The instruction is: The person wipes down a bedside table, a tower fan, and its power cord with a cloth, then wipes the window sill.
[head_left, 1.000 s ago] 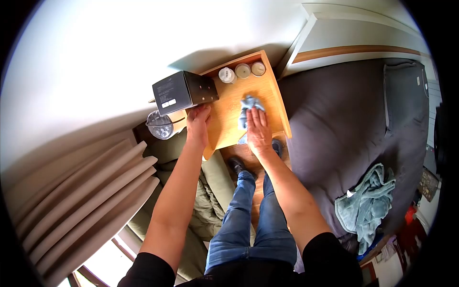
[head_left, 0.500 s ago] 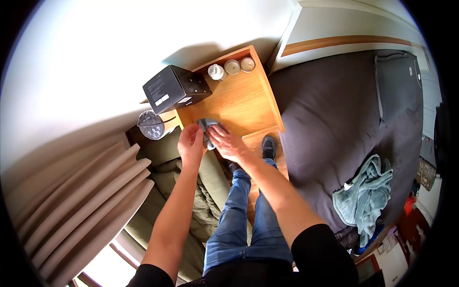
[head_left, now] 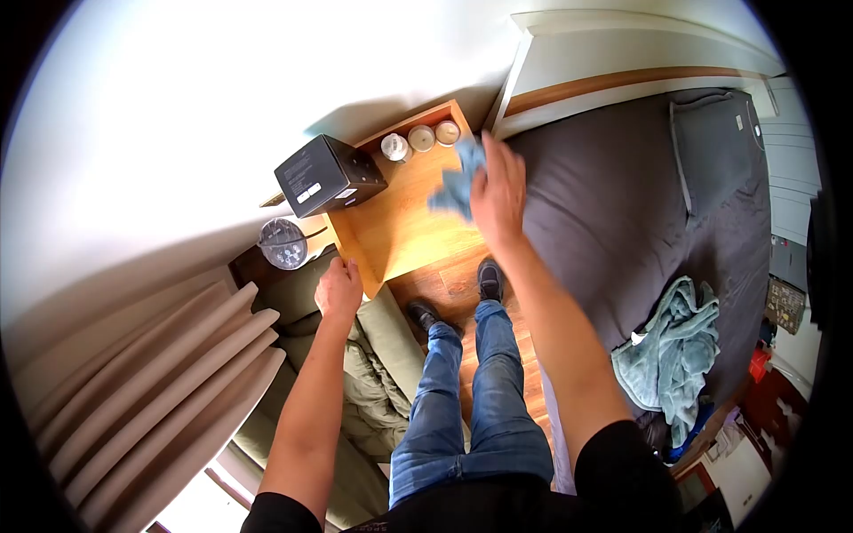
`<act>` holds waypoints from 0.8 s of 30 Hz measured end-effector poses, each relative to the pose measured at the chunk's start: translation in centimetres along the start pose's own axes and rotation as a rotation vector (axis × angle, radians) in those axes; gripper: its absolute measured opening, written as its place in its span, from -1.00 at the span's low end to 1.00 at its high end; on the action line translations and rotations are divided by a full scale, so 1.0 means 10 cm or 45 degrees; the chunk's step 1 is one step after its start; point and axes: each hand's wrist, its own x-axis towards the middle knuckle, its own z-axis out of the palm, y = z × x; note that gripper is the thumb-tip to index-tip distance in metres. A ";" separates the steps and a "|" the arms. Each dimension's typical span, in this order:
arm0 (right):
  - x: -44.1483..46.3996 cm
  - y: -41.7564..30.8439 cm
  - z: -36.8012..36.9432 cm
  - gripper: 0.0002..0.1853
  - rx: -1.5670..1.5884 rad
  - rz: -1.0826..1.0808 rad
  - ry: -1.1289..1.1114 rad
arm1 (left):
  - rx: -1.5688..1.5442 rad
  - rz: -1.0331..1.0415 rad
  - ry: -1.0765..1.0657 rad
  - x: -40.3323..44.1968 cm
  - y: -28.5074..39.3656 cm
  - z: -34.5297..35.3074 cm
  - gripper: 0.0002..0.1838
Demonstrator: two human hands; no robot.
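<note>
A blue-grey cloth hangs from my right hand, which grips it at the right side of the wooden table with raised edges. The cloth is smeared by motion, and I cannot tell whether it touches the wood. My left hand is curled closed near the table's front left corner, with nothing visible in it. Along the back edge stand a white jar and two candle-like jars. On the left of the tabletop sits a black box.
A clear round container stands left of the table. Dark bedding covers the bed on the right, with a crumpled teal blanket and a pillow. A green armchair and beige curtain are at left.
My right hand has carried the cloth from the table's front left up to its right side. My left hand has come off the cloth and dropped slightly down and left.
</note>
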 end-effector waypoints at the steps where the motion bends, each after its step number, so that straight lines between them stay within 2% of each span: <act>1: 0.25 0.03 0.14 -0.51 -0.053 -0.006 0.056 | 0.066 0.030 -0.052 0.06 0.00 0.01 -0.66; 4: 0.68 0.25 0.64 -0.57 -0.064 0.045 0.059 | 0.103 0.060 -0.072 0.09 -0.04 0.09 -0.69; 6: 0.77 0.39 0.90 -0.64 0.137 0.404 -0.171 | 0.064 0.023 -0.050 0.06 0.01 0.07 -0.70; 9: 0.80 0.49 1.01 -0.59 0.179 0.573 -0.330 | 0.011 0.071 0.014 0.06 -0.03 0.12 -0.71; 10: 0.73 0.49 0.96 -0.53 0.200 0.480 -0.296 | 0.006 0.112 0.034 0.06 -0.04 0.12 -0.71; 14: 0.54 0.71 0.90 -0.52 0.162 0.385 -0.370 | 0.017 0.150 0.077 0.06 -0.08 0.18 -0.71; 18: -0.06 0.84 0.61 -0.62 0.240 0.164 -0.271 | 0.051 0.107 0.029 0.06 -0.03 0.14 -0.73; 20: -0.41 0.78 0.35 -0.68 0.167 0.129 -0.175 | 0.031 0.128 0.029 0.06 -0.04 0.16 -0.74; 22: -0.78 0.77 0.12 -0.72 0.088 0.219 -0.261 | 0.048 0.120 0.031 0.06 -0.04 0.16 -0.74; 24: -1.12 0.72 -0.05 -0.74 0.007 0.212 -0.196 | 0.066 0.113 0.029 0.05 -0.05 0.17 -0.75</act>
